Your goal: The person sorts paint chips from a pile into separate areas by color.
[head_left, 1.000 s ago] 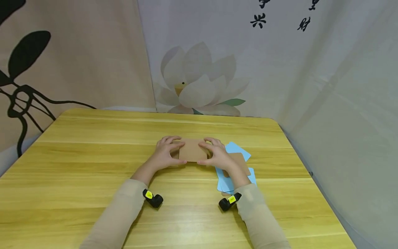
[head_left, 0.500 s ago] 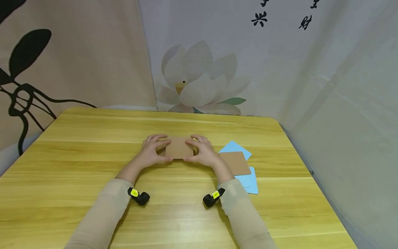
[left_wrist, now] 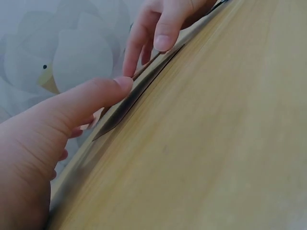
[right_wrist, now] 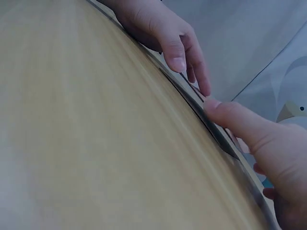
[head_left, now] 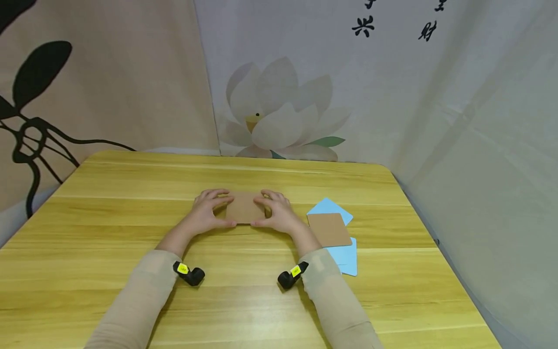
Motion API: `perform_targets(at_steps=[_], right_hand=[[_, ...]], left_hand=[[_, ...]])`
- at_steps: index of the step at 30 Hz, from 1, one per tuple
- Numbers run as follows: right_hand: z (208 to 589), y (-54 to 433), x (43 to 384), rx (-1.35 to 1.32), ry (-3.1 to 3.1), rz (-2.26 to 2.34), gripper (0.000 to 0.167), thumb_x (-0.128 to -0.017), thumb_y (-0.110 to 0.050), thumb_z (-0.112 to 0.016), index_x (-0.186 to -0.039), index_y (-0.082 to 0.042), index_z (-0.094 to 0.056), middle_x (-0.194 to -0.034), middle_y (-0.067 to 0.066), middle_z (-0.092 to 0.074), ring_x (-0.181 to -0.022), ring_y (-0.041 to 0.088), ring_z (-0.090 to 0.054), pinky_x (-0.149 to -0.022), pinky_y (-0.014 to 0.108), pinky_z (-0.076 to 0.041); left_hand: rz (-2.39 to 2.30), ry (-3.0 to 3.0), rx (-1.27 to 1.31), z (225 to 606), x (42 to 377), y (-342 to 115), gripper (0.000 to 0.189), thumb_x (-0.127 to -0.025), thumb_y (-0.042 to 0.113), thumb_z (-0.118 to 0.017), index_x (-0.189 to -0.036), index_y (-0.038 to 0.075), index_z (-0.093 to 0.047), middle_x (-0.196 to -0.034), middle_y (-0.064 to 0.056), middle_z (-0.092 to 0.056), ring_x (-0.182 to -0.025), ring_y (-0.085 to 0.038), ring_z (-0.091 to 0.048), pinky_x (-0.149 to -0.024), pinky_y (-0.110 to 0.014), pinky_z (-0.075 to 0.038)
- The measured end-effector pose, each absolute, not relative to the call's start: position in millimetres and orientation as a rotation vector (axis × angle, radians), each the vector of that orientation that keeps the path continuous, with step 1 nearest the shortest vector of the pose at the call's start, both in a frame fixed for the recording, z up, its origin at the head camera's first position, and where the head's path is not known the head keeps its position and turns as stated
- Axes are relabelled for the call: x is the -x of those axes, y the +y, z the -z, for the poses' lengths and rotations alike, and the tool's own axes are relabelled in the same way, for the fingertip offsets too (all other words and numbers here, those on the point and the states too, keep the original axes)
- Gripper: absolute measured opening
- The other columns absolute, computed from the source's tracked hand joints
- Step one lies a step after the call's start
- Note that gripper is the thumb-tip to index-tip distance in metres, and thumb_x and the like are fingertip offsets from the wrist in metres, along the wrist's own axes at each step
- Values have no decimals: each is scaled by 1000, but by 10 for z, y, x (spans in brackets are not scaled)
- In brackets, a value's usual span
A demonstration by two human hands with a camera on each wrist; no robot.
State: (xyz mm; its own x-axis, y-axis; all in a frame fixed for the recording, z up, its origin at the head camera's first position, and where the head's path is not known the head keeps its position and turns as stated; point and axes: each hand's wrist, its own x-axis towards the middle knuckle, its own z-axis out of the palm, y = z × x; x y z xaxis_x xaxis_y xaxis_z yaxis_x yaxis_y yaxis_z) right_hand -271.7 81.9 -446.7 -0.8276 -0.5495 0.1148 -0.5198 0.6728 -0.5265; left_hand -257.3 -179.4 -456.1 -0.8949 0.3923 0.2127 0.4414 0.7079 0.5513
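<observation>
A brown square card point(head_left: 245, 208) is held between both hands near the table's middle. At its left side, my left hand point(head_left: 207, 212) pinches it with thumb and fingers. Its right side is gripped the same way by my right hand point(head_left: 278, 211). The left wrist view shows the left thumb point(left_wrist: 96, 93) along the near edge, with a dark strip under it; whether that is shadow or another card, I cannot tell. In the right wrist view, the right thumb point(right_wrist: 240, 120) presses the same near edge.
Right of the hands lies a loose pile: a brown card point(head_left: 329, 230) over a blue card point(head_left: 329, 206) behind and another blue card point(head_left: 344, 258) in front. My right forearm partly covers it. The wooden table point(head_left: 131, 218) meets a curtain at its far edge.
Both hands have moved left with the brown card, away from the pile, slowing in the last half second. The front blue card has shifted slightly towards me and left.
</observation>
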Motion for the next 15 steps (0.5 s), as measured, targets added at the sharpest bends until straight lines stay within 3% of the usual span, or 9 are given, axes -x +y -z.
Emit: perform_targets(at_steps=[15], right_hand=[[4499, 817, 2734, 882, 2810, 701, 74, -83, -56, -67, -145, -23, -44, -155, 4, -24, -140, 27, -16, -111, 48, -12]], left_hand=[[901, -2904, 693, 4562, 2571, -1799, 88, -71, 55, -79, -138, 6, -51, -146, -14, -37, -134, -38, -22, -105, -57, -13]])
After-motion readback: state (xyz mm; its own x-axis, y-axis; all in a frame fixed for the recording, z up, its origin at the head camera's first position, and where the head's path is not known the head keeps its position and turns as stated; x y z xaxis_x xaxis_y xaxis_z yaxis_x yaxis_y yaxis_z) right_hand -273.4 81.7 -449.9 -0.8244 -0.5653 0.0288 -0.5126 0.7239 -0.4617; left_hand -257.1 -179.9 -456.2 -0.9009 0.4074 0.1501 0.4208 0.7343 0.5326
